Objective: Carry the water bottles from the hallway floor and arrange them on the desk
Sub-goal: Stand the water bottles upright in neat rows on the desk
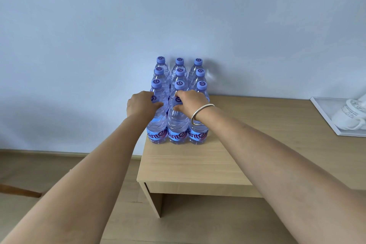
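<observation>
step: looks like the two front bottles are just getting set down and squared into the block
left hand [141, 104]: fingers curled round the neck of the front-left bottle [157, 119]
right hand [191, 101]: fingers and thumb pinching the neck of the front-middle bottle [177, 123]
tip: I'd keep the grip up high near the cap, nudge each base flush against its neighbours, and let go only once it stands steady, since they're packed tight
where: water bottles [179, 77] sit at the counter [198, 164] back-left corner, against the wall
bottle count: 12, three columns by four rows
other stuff: one white tray [324, 113] with a mug, right edge
</observation>
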